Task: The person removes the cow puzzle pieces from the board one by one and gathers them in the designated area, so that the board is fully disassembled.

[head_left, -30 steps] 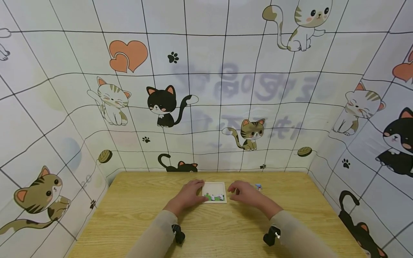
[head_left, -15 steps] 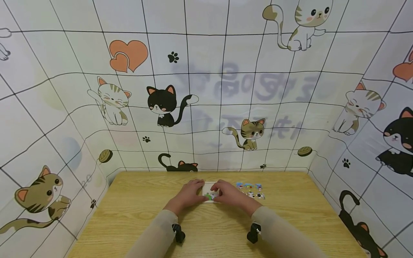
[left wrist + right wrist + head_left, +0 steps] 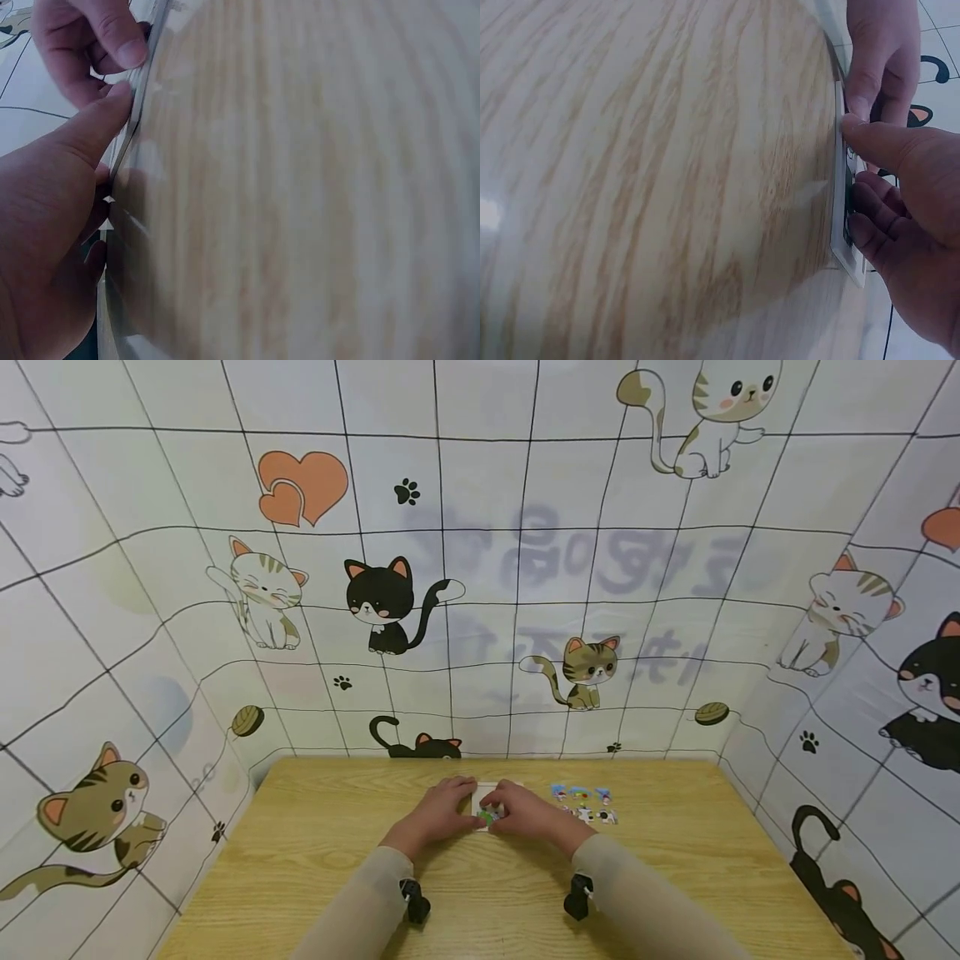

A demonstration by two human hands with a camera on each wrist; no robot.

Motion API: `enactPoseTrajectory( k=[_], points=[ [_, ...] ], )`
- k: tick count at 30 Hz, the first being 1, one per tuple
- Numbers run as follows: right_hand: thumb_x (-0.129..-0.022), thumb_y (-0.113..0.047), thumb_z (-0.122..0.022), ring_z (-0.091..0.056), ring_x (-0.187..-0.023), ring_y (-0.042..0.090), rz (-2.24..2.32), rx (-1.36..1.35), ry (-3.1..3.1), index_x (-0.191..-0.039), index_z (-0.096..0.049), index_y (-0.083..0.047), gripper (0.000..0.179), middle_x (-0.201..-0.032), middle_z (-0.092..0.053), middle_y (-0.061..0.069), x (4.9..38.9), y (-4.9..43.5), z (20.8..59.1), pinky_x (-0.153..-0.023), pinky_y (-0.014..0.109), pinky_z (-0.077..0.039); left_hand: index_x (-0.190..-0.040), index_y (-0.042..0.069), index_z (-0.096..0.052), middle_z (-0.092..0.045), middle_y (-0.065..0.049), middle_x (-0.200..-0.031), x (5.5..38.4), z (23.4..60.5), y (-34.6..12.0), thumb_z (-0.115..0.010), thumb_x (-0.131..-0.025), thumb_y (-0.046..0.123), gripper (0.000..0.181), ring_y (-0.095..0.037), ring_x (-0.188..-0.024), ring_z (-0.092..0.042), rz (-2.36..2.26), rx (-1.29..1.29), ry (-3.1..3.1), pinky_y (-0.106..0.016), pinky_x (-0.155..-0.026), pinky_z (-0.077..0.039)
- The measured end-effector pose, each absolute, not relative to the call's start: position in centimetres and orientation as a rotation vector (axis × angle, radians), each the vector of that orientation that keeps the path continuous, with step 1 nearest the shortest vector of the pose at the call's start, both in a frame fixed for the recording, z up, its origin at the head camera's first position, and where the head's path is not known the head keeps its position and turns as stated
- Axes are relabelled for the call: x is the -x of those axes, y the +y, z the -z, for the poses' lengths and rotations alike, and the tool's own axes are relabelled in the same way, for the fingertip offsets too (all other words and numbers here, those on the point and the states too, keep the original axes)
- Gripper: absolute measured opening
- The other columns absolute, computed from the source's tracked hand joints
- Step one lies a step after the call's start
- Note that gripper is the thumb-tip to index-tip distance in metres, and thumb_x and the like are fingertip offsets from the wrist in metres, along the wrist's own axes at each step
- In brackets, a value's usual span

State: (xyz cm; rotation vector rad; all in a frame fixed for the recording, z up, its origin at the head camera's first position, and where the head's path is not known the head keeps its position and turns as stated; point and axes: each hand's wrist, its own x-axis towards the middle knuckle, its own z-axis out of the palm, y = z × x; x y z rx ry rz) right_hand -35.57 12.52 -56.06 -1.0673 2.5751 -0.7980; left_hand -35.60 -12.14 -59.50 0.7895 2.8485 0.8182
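Note:
In the head view, a small square puzzle tray (image 3: 486,792) with a pale board and a partly hidden green-and-white picture strip lies on the wooden table. My left hand (image 3: 438,810) holds the tray at its left side, thumb by the lower corner and fingers further up. Over the tray's middle and right side, my right hand (image 3: 528,814) has its thumb and fingertips brought down onto the picture strip. The right wrist view shows its thumb (image 3: 874,141) close to the left thumb, the other fingers bent. I cannot tell whether a piece is between its fingertips.
Several colourful puzzle pieces (image 3: 581,794) lie in rows on the table right of the tray, blue-topped above and black-and-white below. The table (image 3: 480,893) meets a cat-print cloth wall (image 3: 480,610) at its back edge. Cloth also rises on both sides.
My right hand has moved left from beside the tray onto it, uncovering the loose pieces, then slid slightly further left. My left hand stays at the tray's left side.

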Motion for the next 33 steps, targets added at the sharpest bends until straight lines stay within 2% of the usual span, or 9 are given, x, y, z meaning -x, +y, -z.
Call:
enactPoseTrajectory(
  k=[4, 11, 19, 26, 33],
  points=[
    [-0.102, -0.011, -0.081, -0.055, -0.085, 0.01, 0.794, 1.099, 2.57, -0.14, -0.073, 0.001, 0.04, -0.114, -0.062, 0.01, 35.3, 12.5, 55.8, -0.079, 0.033, -0.053, -0.167, 0.005, -0.048, -0.042, -0.015, -0.174, 35.4, 58.6, -12.5, -0.08, -0.099, 0.057, 0.091, -0.045, -0.162, -0.033, -0.766, -0.807, 2.803, -0.071, -0.126, -0.029],
    [-0.102, -0.012, -0.082, -0.058, -0.089, 0.011, 0.775, 1.092, 2.589, -0.138, -0.074, -0.001, 0.038, -0.116, -0.063, 0.012, 35.3, 12.3, 55.4, -0.082, 0.032, -0.056, -0.166, 0.005, -0.049, -0.043, -0.014, -0.173, 35.8, 57.9, -13.0, -0.084, -0.097, 0.056, 0.093, -0.043, -0.161, -0.034, -0.749, -0.819, 2.762, -0.07, -0.127, -0.03],
    [-0.099, -0.012, -0.085, -0.065, -0.102, 0.023, 0.756, 1.05, 2.584, -0.133, -0.075, -0.003, 0.037, -0.119, -0.065, 0.008, 35.5, 11.9, 55.2, -0.09, 0.039, -0.058, -0.166, 0.007, -0.05, -0.043, -0.013, -0.173, 35.8, 57.3, -12.9, -0.088, -0.094, 0.051, 0.093, -0.042, -0.162, -0.033, -0.754, -0.793, 2.739, -0.067, -0.128, -0.03],
    [-0.099, -0.009, -0.085, -0.062, -0.098, 0.019, 0.771, 1.018, 2.56, -0.131, -0.074, -0.003, 0.035, -0.118, -0.065, 0.008, 35.6, 11.8, 55.1, -0.088, 0.039, -0.057, -0.165, 0.005, -0.051, -0.044, -0.015, -0.172, 35.6, 57.0, -12.7, -0.088, -0.096, 0.046, 0.088, -0.042, -0.162, -0.034, -0.757, -0.788, 2.75, -0.067, -0.129, -0.028],
    [-0.098, -0.006, -0.085, -0.065, -0.106, 0.026, 0.781, 1.002, 2.546, -0.127, -0.072, -0.001, 0.032, -0.12, -0.066, 0.01, 35.3, 11.7, 54.6, -0.093, 0.044, -0.058, -0.165, 0.005, -0.051, -0.043, -0.014, -0.173, 35.4, 56.9, -12.4, -0.09, -0.095, 0.044, 0.089, -0.041, -0.162, -0.033, -0.752, -0.773, 2.743, -0.067, -0.129, -0.027]
  ],
)
